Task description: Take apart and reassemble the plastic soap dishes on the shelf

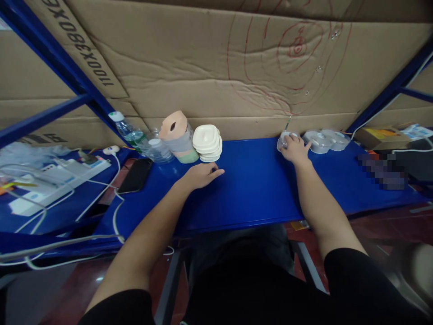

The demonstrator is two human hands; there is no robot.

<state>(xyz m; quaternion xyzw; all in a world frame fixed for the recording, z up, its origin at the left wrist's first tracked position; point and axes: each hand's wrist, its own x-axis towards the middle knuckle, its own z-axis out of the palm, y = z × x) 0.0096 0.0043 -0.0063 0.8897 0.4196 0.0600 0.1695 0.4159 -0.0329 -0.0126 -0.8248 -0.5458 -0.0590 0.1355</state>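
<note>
My right hand (295, 150) reaches to the back of the blue table, its fingers over a small clear plastic container (283, 141) and gripping it. Just right of that hand stand two more round clear plastic containers (318, 141), side by side. My left hand (202, 175) is held above the table with nothing in it, thumb stretched out and apart from the loosely bent fingers. Directly behind it is a stack of cream square lids or shallow dishes (207, 142), which the hand does not visibly touch.
Left of the stack stand a tissue pack (179, 135) and clear plastic bottles (131, 135). A black phone (135, 176) lies near the table's (250, 189) left end. Farther left is a power strip (61, 183) with cables. A cardboard wall (189, 67) closes the back; an open box (382, 136) sits right.
</note>
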